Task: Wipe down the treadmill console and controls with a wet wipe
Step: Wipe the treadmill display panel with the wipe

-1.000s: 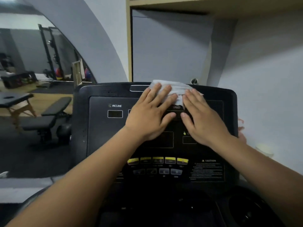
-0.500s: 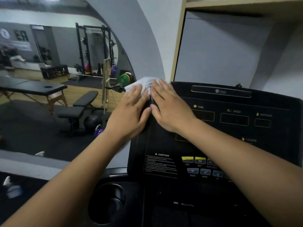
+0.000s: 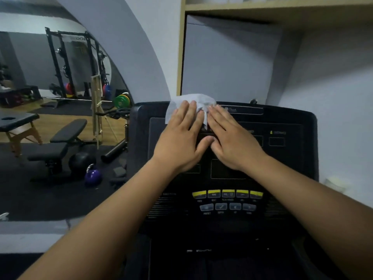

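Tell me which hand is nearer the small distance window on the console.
Right. The right hand lies flat on the console left of the distance window, not touching it; the left hand lies farther left, beyond the right one, over the wipe.

We see a dim, bluish indoor scene in which the black console (image 3: 292, 122) sinks into shadow, its printed labels smeared and hard to read, with only the yellow buttons (image 3: 228, 194) standing out on it. The wall (image 3: 333, 87) is lit softly and evenly and darkens under the shelf (image 3: 272, 11), while the wooden floor (image 3: 60, 128) far left looks warmer and brighter. Wide-angle distortion bends the edges, the forearms (image 3: 121, 219) loom large and soft at the bottom, and we find the whole frame slightly blurred.
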Action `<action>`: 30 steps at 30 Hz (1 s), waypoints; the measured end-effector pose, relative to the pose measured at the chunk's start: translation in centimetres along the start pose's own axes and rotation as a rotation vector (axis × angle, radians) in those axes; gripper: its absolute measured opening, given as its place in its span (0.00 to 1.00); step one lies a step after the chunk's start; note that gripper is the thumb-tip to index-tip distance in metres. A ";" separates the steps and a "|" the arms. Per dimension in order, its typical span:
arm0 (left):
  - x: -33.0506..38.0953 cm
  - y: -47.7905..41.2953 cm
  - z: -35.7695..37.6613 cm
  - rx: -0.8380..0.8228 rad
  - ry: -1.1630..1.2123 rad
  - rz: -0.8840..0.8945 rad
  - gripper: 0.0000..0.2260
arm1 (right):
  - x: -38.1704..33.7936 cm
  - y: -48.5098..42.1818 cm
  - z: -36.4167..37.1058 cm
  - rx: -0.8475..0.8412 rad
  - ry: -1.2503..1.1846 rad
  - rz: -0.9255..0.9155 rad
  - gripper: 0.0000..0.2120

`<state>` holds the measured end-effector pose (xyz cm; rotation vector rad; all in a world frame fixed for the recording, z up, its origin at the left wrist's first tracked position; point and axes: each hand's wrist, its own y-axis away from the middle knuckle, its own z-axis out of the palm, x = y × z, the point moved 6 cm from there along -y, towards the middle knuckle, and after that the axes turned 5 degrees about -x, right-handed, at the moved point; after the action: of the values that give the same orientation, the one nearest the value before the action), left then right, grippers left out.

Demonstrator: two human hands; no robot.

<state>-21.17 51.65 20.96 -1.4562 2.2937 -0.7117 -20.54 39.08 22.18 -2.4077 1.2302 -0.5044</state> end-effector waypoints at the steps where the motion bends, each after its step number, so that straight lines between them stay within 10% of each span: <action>1: 1.2 -0.6 0.4 -0.005 -0.013 0.012 0.34 | 1.6 0.9 -0.1 0.005 0.005 0.025 0.30; 17: 21.6 -9.3 7.8 -0.124 -0.028 0.278 0.31 | 19.2 14.4 -1.0 0.046 -0.023 0.371 0.33; 30: 10.6 -1.0 5.2 -0.012 -0.009 0.150 0.28 | 8.6 10.2 1.1 0.033 -0.014 0.135 0.30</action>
<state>-22.18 40.51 17.09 -1.2732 2.3741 -0.6477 -22.27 26.73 17.46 -2.2786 1.3564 -0.4630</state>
